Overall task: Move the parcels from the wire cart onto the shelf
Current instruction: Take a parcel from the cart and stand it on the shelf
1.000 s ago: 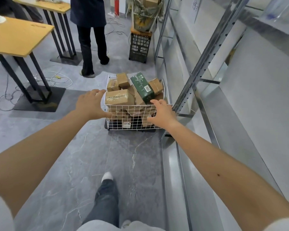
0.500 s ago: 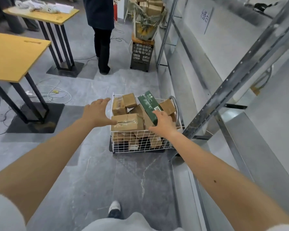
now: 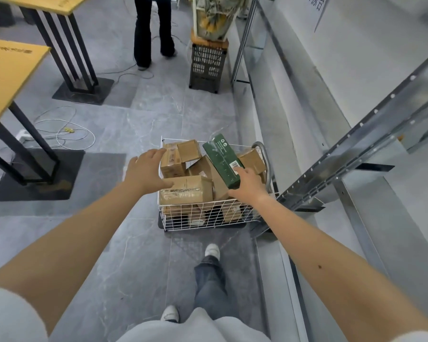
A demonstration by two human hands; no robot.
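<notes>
The left hand (image 3: 146, 172) hovers released, fingers spread, over the 9 o'clock side of the wire cart (image 3: 208, 218). Its thumb lies on the top of the large brown carton (image 3: 185, 192) and its fingertips reach the small carton (image 3: 171, 161) at 11 o'clock.

The green box (image 3: 221, 160) lies tilted on top of the heap, running from 12 toward 4 o'clock. The right hand (image 3: 248, 187) lies on its near end, index finger by the barcode label. Whether that grasp has closed I cannot tell.

All the parcels are in the cart, and the shelf (image 3: 294, 107) stands at 3 o'clock of it, just beside.

The top pieces should go first. The green box rests loosely on others, so a firm hold round its near end and a straight lift would likely keep the cartons under it from sliding. The large carton probably wants a wide hold across its end, or both hands.

Compared with half a second ago, the left hand has moved from the cart's 9 o'clock rim in over the cartons. The right hand has slid up onto the green box's label, and the view has drawn closer.
</notes>
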